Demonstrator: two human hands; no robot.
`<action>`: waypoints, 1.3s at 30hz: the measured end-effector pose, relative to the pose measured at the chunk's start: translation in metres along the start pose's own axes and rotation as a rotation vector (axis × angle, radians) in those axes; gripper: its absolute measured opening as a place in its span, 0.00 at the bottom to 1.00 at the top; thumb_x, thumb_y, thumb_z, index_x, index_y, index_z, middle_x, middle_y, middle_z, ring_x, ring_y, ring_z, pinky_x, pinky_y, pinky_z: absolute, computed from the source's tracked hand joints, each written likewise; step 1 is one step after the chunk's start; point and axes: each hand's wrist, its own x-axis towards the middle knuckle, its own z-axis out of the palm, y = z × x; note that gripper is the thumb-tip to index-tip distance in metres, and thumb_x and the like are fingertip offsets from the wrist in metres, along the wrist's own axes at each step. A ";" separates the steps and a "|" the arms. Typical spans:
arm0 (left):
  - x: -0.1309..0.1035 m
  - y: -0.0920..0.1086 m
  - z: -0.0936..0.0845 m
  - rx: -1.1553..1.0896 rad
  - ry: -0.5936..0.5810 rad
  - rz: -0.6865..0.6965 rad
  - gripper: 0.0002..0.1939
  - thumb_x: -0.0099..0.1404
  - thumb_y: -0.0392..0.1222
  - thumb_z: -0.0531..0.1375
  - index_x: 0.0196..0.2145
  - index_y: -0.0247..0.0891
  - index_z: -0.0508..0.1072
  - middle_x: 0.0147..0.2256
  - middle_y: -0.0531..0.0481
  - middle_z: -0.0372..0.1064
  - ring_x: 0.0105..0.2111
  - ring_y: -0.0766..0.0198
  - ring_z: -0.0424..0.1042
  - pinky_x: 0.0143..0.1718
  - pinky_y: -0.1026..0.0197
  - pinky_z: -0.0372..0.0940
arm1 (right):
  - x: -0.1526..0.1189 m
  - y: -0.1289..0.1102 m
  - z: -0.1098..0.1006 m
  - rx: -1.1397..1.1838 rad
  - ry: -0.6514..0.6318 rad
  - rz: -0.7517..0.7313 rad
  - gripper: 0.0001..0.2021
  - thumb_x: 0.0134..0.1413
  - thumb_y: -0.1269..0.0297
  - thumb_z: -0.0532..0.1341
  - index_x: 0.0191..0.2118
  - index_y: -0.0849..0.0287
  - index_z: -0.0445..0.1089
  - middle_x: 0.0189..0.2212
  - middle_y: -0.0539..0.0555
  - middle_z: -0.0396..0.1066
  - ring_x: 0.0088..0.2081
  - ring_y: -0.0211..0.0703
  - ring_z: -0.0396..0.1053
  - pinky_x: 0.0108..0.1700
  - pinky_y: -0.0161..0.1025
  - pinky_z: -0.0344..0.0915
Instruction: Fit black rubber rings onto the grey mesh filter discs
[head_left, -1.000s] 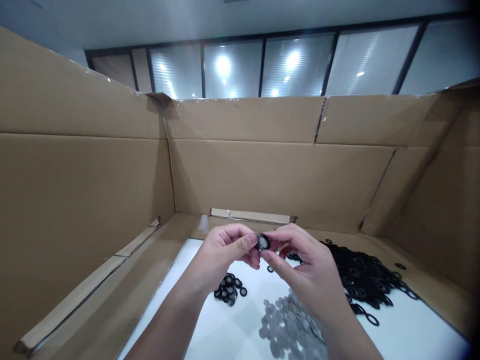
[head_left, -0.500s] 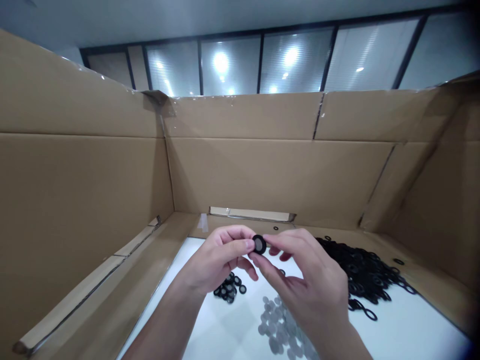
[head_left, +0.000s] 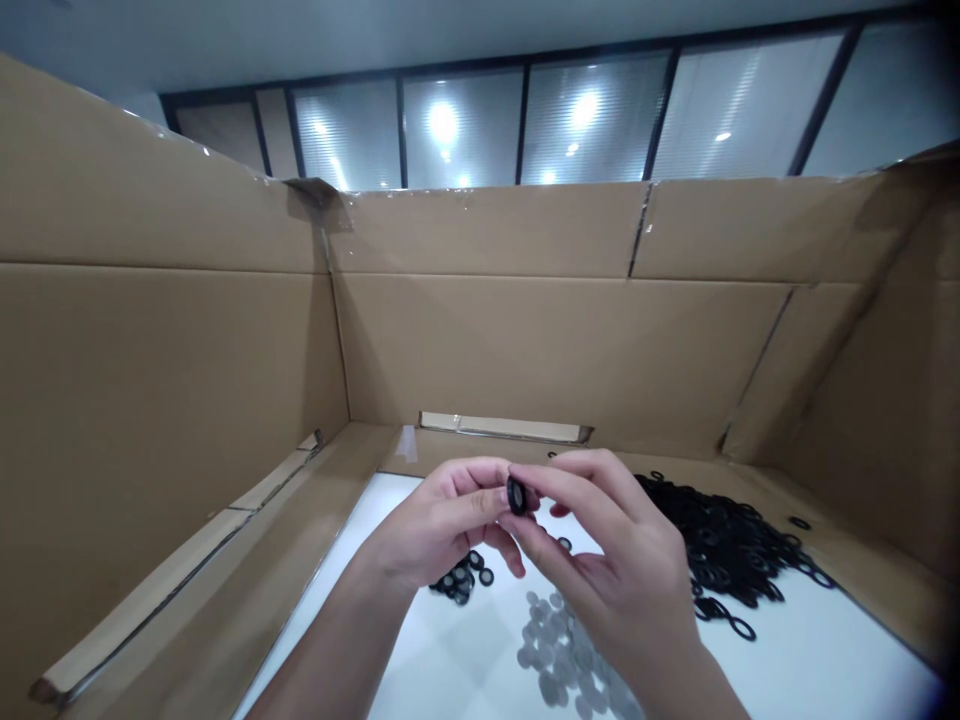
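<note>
A black ring washer (head_left: 516, 495) with a grey mesh disc in its middle is pinched between my two hands, turned nearly edge-on. My left hand (head_left: 457, 515) grips its left side with thumb and forefinger. On the other side, the thumb and fingertips of my right hand (head_left: 607, 540) close on the rim. Below my left hand lies a small pile of black rings with grey centres (head_left: 459, 580). Loose grey discs (head_left: 555, 650) are spread on the white board under my right hand, which partly covers them.
A big heap of black rings (head_left: 739, 540) sits at the right of the white board (head_left: 450, 670). Tall cardboard walls (head_left: 480, 340) stand at the back and both sides. A cardboard strip (head_left: 502, 428) runs along the back wall's foot.
The washer has turned from facing me to nearly edge-on. My right fingers have moved slightly left and closed in on its rim.
</note>
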 end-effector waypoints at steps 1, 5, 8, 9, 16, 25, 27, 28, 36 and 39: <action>0.000 -0.001 -0.001 0.001 -0.007 -0.005 0.10 0.67 0.44 0.64 0.37 0.33 0.80 0.30 0.48 0.69 0.28 0.67 0.72 0.30 0.66 0.73 | 0.000 0.000 0.000 -0.004 0.001 -0.005 0.12 0.61 0.68 0.65 0.49 0.50 0.72 0.37 0.51 0.69 0.29 0.35 0.71 0.29 0.34 0.71; 0.000 -0.001 -0.001 0.033 -0.006 -0.020 0.10 0.68 0.42 0.62 0.37 0.33 0.80 0.31 0.48 0.69 0.28 0.69 0.71 0.30 0.67 0.72 | 0.002 -0.001 -0.001 -0.016 0.029 -0.023 0.09 0.59 0.68 0.66 0.45 0.53 0.73 0.36 0.52 0.68 0.29 0.36 0.70 0.30 0.36 0.70; 0.000 0.001 -0.001 0.106 0.006 -0.011 0.14 0.71 0.46 0.59 0.39 0.33 0.80 0.31 0.47 0.70 0.28 0.68 0.72 0.32 0.65 0.73 | 0.004 -0.001 0.000 -0.022 0.039 -0.013 0.08 0.58 0.68 0.67 0.43 0.54 0.73 0.36 0.52 0.68 0.30 0.36 0.69 0.31 0.35 0.70; 0.000 0.002 -0.001 0.146 0.022 -0.006 0.17 0.72 0.48 0.57 0.40 0.33 0.80 0.30 0.47 0.70 0.29 0.67 0.72 0.33 0.64 0.73 | 0.004 0.000 0.001 -0.033 0.046 -0.008 0.08 0.58 0.68 0.67 0.43 0.55 0.73 0.37 0.52 0.69 0.31 0.37 0.70 0.31 0.35 0.69; -0.004 0.009 -0.002 0.353 0.193 0.072 0.10 0.68 0.46 0.63 0.40 0.37 0.79 0.35 0.49 0.73 0.33 0.67 0.74 0.35 0.65 0.72 | 0.000 0.007 0.008 -0.204 0.058 -0.022 0.06 0.59 0.65 0.67 0.40 0.57 0.70 0.37 0.53 0.71 0.34 0.39 0.70 0.33 0.36 0.67; -0.008 0.018 0.005 0.515 0.270 0.132 0.10 0.66 0.45 0.65 0.35 0.33 0.77 0.33 0.47 0.74 0.35 0.65 0.73 0.40 0.64 0.69 | 0.002 0.007 0.011 -0.195 0.046 -0.050 0.06 0.61 0.66 0.66 0.36 0.57 0.67 0.29 0.48 0.67 0.24 0.33 0.61 0.25 0.32 0.59; -0.008 0.019 0.005 0.517 0.272 0.139 0.11 0.66 0.45 0.66 0.34 0.33 0.77 0.33 0.47 0.74 0.35 0.65 0.73 0.39 0.63 0.69 | 0.002 0.007 0.011 -0.188 0.057 -0.069 0.06 0.61 0.66 0.66 0.37 0.58 0.67 0.30 0.49 0.67 0.25 0.33 0.62 0.26 0.31 0.60; -0.008 0.019 0.004 0.518 0.272 0.142 0.11 0.65 0.46 0.66 0.34 0.33 0.77 0.33 0.47 0.74 0.35 0.64 0.73 0.39 0.63 0.69 | 0.001 0.007 0.011 -0.184 0.066 -0.078 0.06 0.61 0.67 0.66 0.38 0.58 0.67 0.30 0.49 0.67 0.26 0.33 0.63 0.26 0.31 0.60; -0.010 0.017 0.004 0.497 0.283 0.088 0.11 0.63 0.46 0.68 0.37 0.35 0.77 0.34 0.47 0.74 0.35 0.64 0.72 0.38 0.62 0.67 | -0.001 0.008 0.012 -0.172 0.078 -0.087 0.06 0.61 0.69 0.65 0.41 0.57 0.68 0.33 0.50 0.69 0.28 0.33 0.65 0.27 0.31 0.62; -0.009 0.017 0.006 0.483 0.312 0.060 0.09 0.63 0.43 0.67 0.35 0.34 0.75 0.32 0.49 0.72 0.32 0.66 0.71 0.35 0.64 0.66 | -0.002 0.010 0.013 -0.166 0.046 -0.072 0.06 0.60 0.69 0.65 0.43 0.57 0.70 0.35 0.51 0.70 0.28 0.34 0.66 0.27 0.33 0.63</action>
